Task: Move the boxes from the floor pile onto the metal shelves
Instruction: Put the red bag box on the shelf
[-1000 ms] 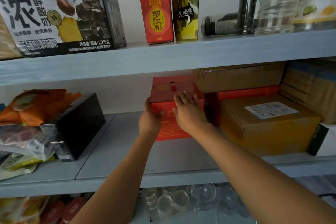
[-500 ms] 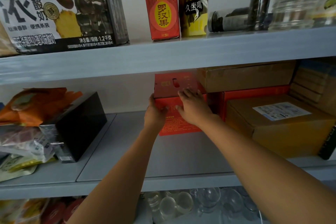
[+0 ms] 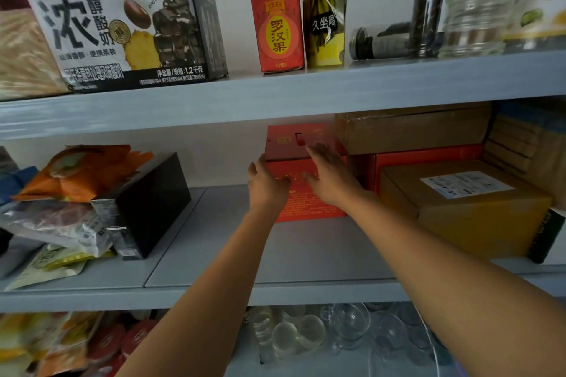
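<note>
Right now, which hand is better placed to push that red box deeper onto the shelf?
Probably the right hand: it lies flat mid-front on the red box, while the left hand only grips its left corner.

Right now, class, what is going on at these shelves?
A person has both hands on a red box standing at the back of the middle shelf. The left hand holds its left front corner; the right hand lies flat against its upper front. It stands just left of stacked cardboard boxes, with a black box further left.
</note>
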